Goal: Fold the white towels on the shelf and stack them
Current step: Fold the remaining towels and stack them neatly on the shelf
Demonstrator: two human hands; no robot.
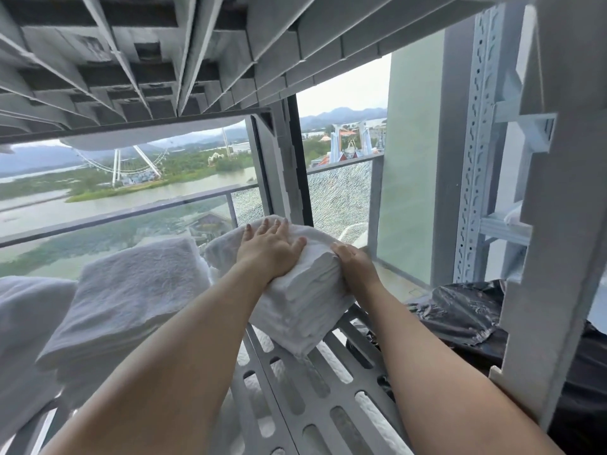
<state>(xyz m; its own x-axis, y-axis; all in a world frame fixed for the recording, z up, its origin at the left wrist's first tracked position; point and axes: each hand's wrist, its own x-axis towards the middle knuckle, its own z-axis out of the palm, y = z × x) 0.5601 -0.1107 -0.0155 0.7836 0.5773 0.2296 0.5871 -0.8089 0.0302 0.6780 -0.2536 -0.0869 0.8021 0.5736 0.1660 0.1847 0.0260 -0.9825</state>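
Slotted shelf (297,409) carries the towel stack (307,307), askew near its right edge. Left hand (267,247) lies spread on top; right hand (353,262) braces the side, fingers hidden. Risk: uneven pressure could shear the layers.

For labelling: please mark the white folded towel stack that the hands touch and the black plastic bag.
White folded towel stack (305,310): head view, front side.
Black plastic bag (460,307): head view, crumpled top.
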